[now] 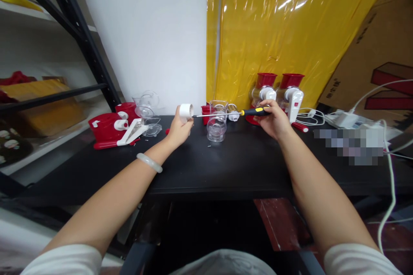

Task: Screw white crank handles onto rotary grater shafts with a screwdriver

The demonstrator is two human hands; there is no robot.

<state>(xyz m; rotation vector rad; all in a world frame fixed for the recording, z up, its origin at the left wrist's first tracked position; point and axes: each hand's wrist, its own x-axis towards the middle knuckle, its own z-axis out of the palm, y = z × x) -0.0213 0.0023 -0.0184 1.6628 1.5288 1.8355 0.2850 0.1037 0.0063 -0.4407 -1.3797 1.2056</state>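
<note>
My left hand (180,130) is closed around a short white plastic cylinder (185,111), its round opening turned to the right. My right hand (272,120) grips the black and yellow handle of a screwdriver (256,111). The long shaft lies nearly level and points left, its tip close to the cylinder's open end; whether they touch I cannot tell. Behind the shaft, a clear plastic housing (216,129) stands on the black table (219,176). Beside it are a small red part (205,114) and a drum-shaped grater piece (232,114).
Red and white grater parts (106,129) and clear plastic pieces (151,129) lie at left. Two assembled red-topped rotary graters (292,94) stand at back right. White cables and a power strip (346,118) lie at right. A dark metal shelf (77,21) rises on the left; a cardboard box (358,64) leans at right.
</note>
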